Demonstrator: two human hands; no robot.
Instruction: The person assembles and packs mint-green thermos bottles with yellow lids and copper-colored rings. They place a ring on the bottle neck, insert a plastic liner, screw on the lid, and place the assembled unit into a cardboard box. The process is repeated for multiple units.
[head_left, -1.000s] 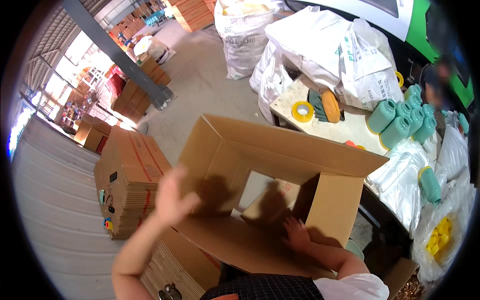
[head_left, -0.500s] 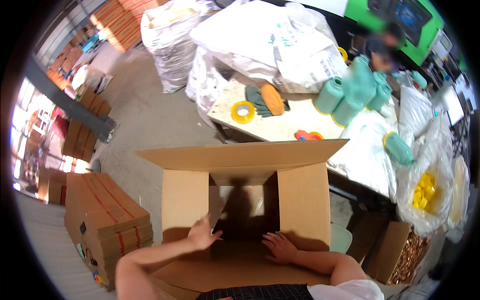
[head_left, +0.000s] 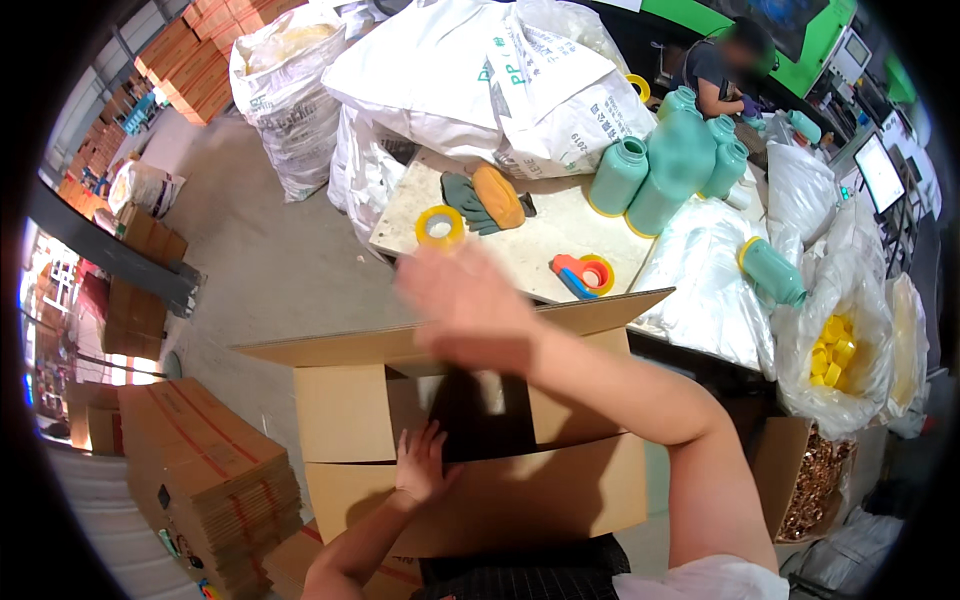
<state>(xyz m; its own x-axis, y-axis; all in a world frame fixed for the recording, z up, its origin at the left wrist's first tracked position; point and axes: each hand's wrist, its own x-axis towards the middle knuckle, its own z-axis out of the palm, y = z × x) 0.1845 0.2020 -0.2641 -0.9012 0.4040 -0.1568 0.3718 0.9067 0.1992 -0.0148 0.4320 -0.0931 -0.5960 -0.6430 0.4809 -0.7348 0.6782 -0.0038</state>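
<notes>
An open cardboard box stands in front of me, its flaps folded outward and its inside in shadow. At the inner edge of the near flap rests my left hand, fingers spread and nothing in them. Stretched across the box, my right hand is above the far flap, and motion smears its fingers. Just beyond them a roll of yellow tape lies on the white table. A red-and-blue tape dispenser with a yellow roll sits farther right near the table's edge.
Grey-and-orange gloves, green bottles and white sacks are on the table. Flat cartons are stacked at left. On the right stand a bag of yellow pieces and a box of copper-coloured scraps. A co-worker sits far right.
My right hand has left the box opening and reached forward over the far flap. The near flap has come up toward the opening, with my left hand at its edge. The view has shifted.
</notes>
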